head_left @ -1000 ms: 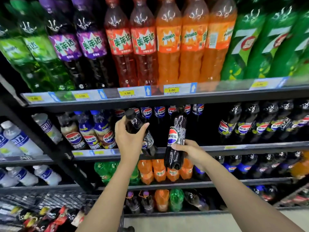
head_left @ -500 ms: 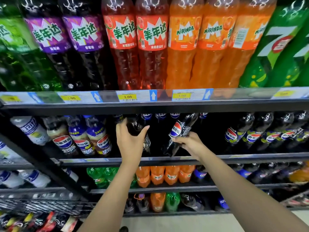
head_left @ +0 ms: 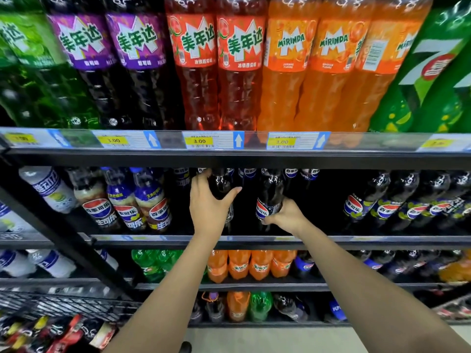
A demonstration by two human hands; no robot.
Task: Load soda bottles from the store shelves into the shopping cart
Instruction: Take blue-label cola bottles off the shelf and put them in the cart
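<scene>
My left hand (head_left: 207,205) grips a dark cola bottle (head_left: 222,182) by its upper body on the second shelf. My right hand (head_left: 285,216) grips another black-label cola bottle (head_left: 269,200) low on its body, just to the right. Both bottles stand roughly upright inside the shelf bay, their caps hidden behind the shelf edge (head_left: 234,159) above. More cola bottles stand behind them in the dark bay. The shopping cart is out of view.
Tall Mirinda bottles (head_left: 239,70) and green 7Up bottles (head_left: 433,80) fill the top shelf. More cola bottles (head_left: 382,202) lie to the right, blue-capped ones (head_left: 122,200) to the left. Small orange bottles (head_left: 239,266) sit below. A snack rack (head_left: 51,329) is at lower left.
Both hands moved the two cola bottles deeper into the second shelf bay; the right bottle went from held out in front to upright inside. The camera came closer to the shelves.
</scene>
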